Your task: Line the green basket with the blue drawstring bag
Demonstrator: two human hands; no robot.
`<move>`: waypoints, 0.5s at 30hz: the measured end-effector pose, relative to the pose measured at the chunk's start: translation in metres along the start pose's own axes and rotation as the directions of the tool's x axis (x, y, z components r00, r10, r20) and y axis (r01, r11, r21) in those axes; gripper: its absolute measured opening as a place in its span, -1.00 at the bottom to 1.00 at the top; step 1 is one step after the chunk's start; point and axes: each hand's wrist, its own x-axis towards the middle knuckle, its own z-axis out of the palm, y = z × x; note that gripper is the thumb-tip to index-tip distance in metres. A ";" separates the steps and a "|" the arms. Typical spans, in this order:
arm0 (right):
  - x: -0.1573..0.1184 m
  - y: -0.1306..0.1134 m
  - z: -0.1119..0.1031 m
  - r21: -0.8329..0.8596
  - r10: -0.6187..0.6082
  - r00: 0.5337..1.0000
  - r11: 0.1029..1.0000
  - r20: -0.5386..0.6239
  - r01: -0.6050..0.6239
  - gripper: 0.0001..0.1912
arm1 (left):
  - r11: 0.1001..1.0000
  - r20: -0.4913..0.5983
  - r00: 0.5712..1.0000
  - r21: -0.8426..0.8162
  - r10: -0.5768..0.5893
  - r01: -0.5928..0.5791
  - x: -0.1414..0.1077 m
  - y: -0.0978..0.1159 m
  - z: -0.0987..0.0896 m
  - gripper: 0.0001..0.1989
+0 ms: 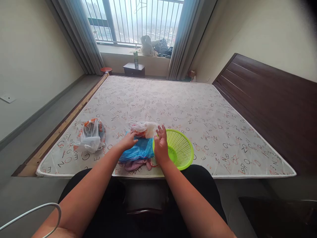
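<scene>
Fingers of my right hand (161,147) are spread and raised, the thumb apart from the rest, holding nothing, in front of the left rim of the green basket (187,145). I cannot tell whether this hand touches that rim. To the left of the basket, my left hand (127,141) reaches over the blue plastic bag (138,152) with its fingers loosely stretched and parted; I don't see it gripping anything, and whether the tips touch the bag I can't tell.

That blue bag lies just beside the basket, on its left. A pink cloth (135,165) sticks out from under the bag on my side, left of the basket's near edge. A white plastic bag (151,128) with something orange showing is at the far end of the blue one, just left of the basket's far rim. Well apart to the basket's left, I have a clear plastic bag (93,137) with more orange in it.

All of these rest on the letter-printed mattress (168,99), which stretches out beyond the basket. Far past the basket, a green bottle (136,59) stands on a small dark cabinet (133,71), and the dark headboard (267,87) rises to the basket's right.
</scene>
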 end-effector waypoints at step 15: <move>0.003 0.003 0.004 -0.144 0.026 0.999 0.989 -0.028 -0.030 -0.31 | 0.959 -0.086 0.957 -0.096 -0.276 0.267 -0.012 -0.012 -0.037 -0.45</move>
